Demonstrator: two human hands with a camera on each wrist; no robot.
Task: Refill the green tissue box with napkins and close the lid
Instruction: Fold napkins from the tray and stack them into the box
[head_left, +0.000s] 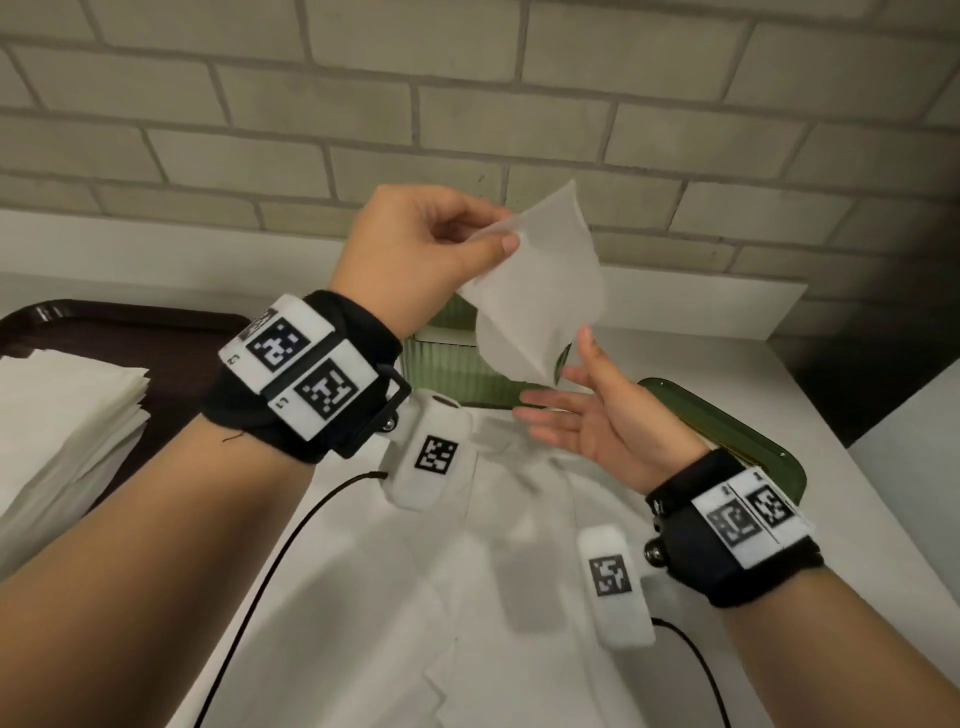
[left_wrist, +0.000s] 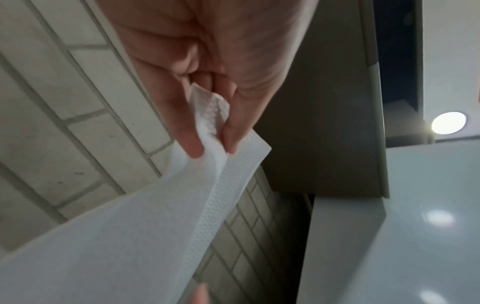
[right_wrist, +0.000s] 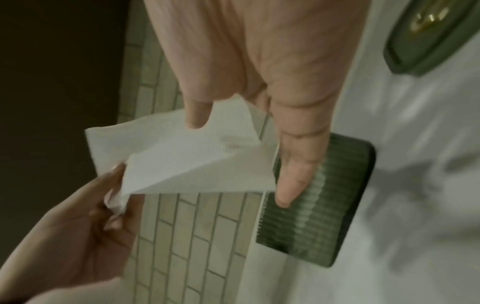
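Observation:
My left hand (head_left: 493, 239) is raised and pinches the top corner of a white napkin (head_left: 540, 291) between thumb and fingers; the left wrist view shows the same pinch (left_wrist: 210, 148) on the napkin (left_wrist: 130, 226). The sheet hangs over the green ribbed tissue box (head_left: 441, 364), which stands against the wall. My right hand (head_left: 561, 384) lies open, palm up, just under the napkin's lower corner, holding nothing. In the right wrist view its straight fingers (right_wrist: 293, 174) frame the napkin (right_wrist: 182, 160) and the box (right_wrist: 324, 205). The green lid (head_left: 737, 436) lies on the table beside my right wrist.
A stack of white napkins (head_left: 62, 415) sits on a dark tray (head_left: 156, 332) at the left. A white cloth (head_left: 493, 571) covers the table. A brick wall (head_left: 467, 104) stands right behind the box. The table's right edge (head_left: 831, 395) drops off beyond the lid.

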